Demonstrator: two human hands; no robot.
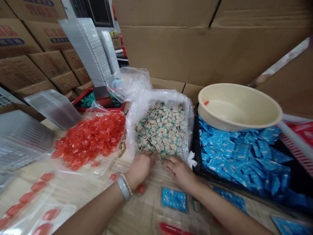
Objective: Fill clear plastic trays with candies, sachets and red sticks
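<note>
Both my hands are at the near edge of a plastic-lined box filled with small striped pieces in green, pink and cream. My left hand, with a bracelet and a grey band at the wrist, has its fingers curled down at the pieces; its fingertips are partly hidden. Just to its right, my right hand bends its fingers inward at the same edge, thumb side toward the left hand. Whatever either hand pinches is too small to make out. A blue printed packet lies below the right hand.
Left of the box is a heap of red translucent pieces on plastic. Clear plastic trays stand stacked at far left. At right, a black tray holds blue packets under a cream basin. Cardboard boxes wall the back.
</note>
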